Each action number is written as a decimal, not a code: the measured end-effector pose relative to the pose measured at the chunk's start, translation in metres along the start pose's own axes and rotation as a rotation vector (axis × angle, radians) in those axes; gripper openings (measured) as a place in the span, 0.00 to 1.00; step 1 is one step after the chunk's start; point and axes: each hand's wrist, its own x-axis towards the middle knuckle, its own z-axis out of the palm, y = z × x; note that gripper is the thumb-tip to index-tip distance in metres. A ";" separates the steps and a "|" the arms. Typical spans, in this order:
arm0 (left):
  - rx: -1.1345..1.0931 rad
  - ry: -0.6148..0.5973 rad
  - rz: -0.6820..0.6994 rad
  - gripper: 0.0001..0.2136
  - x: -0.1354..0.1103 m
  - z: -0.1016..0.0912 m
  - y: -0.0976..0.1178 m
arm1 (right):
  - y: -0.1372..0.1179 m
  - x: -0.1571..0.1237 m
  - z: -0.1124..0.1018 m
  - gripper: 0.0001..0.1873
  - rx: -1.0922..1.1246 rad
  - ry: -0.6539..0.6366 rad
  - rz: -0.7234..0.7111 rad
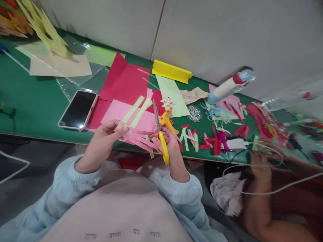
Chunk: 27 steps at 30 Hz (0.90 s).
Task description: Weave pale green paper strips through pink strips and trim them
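Note:
My left hand [108, 134] pinches a bundle of pink and pale green paper strips [137, 112] between thumb and fingers. The strips fan out toward the right and up over a pink paper sheet [111, 111]. In my right hand [170, 144] is a pair of scissors [163, 148] with yellow handles, blades pointing up and away from me. Its fingers also touch the ends of the pink strips. Just beyond the scissors lies an orange-yellow glue gun [167, 121]. Red sheets [126, 79] lie under the pink one.
A phone [78, 109] lies at left on the green table [37, 104]. A bottle [229, 87] leans near the wall. Small red, pink and green strips [190, 138] sit at right, beside a purple device [224, 141] with a white cable. A co-worker's hands [262, 161] are at far right.

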 end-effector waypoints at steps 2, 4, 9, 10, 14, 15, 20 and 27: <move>0.004 0.016 0.006 0.09 0.000 -0.001 0.000 | -0.002 0.002 -0.002 0.29 0.004 0.039 -0.025; 0.008 0.037 0.002 0.09 0.001 -0.001 -0.001 | -0.003 0.004 -0.006 0.27 0.010 0.078 -0.057; -0.011 0.068 -0.034 0.11 0.001 -0.003 -0.001 | -0.002 0.009 -0.011 0.27 0.004 0.107 -0.067; -0.019 0.066 -0.040 0.11 0.001 -0.003 -0.001 | -0.002 0.009 -0.010 0.27 -0.003 0.091 -0.062; -0.054 0.030 -0.062 0.08 0.001 -0.004 -0.001 | 0.001 0.009 -0.005 0.27 -0.036 0.045 -0.015; -0.059 0.024 -0.070 0.07 0.001 -0.004 0.000 | 0.002 0.009 -0.004 0.27 -0.037 0.035 -0.001; -0.073 0.027 -0.097 0.09 0.002 -0.006 -0.001 | 0.003 0.008 -0.003 0.28 0.005 -0.039 0.043; -0.093 0.065 -0.104 0.12 0.005 -0.007 -0.007 | 0.006 0.014 -0.004 0.29 -0.009 -0.028 0.048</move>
